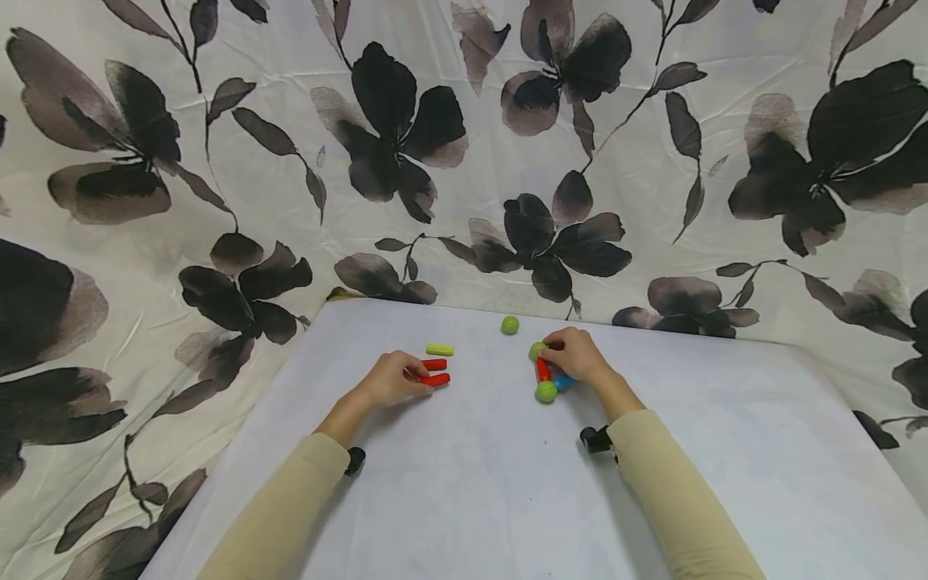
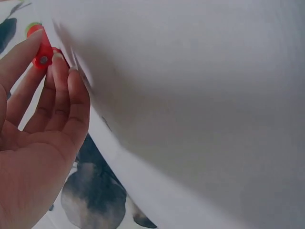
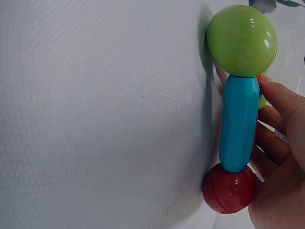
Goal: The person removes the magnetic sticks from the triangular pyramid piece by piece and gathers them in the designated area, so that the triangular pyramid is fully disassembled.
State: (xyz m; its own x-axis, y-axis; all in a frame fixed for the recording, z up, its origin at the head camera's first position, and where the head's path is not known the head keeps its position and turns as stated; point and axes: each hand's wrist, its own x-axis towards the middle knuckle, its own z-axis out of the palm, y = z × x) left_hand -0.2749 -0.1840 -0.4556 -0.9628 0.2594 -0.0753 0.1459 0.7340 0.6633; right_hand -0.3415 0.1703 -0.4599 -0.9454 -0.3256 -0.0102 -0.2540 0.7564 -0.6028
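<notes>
Left hand [image 1: 391, 379]: pinched a red stick [image 1: 439, 379]. Right hand [image 1: 578, 354]: gripped a green ball [image 1: 536, 350], probably best steadied against the table [image 1: 464, 491].

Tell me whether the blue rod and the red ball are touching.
Touching. The right wrist view shows it: the lower end of the blue rod meets the red ball, with no gap between them.

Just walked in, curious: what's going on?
A person's left hand pinches a red rod, a second red rod beside it. The right hand holds a green ball joined by a third red rod to a second green ball; from that a blue rod runs to a red ball. A yellow rod and third green ball lie apart.
</notes>
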